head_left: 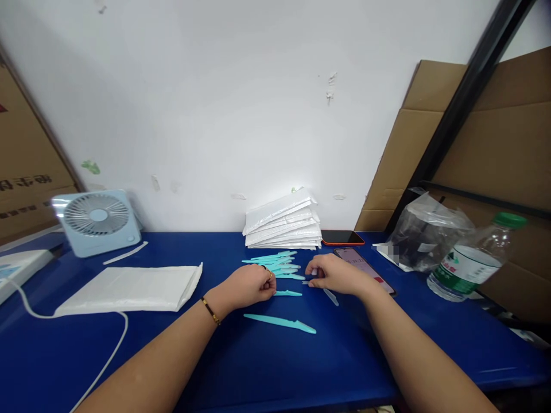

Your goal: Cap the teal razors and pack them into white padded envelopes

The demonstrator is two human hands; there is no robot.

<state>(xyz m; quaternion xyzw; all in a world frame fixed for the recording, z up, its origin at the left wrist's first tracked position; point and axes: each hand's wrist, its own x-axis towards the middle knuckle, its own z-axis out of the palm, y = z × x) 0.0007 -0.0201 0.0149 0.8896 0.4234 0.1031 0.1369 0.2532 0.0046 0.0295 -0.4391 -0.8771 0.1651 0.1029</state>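
My left hand rests on the blue table, fingers curled in a loose fist beside a pile of teal plastic blades; a teal piece pokes out at its fingertips. My right hand lies just right of the pile, its fingers pinched on a small clear cap. Another clear cap lies under that wrist. One long teal blade lies alone nearer to me.
A stack of white bubble mailers leans at the wall, another mailer pile lies left. A small fan, white cable, two phones, plastic bag, water bottle and cardboard surround the work spot.
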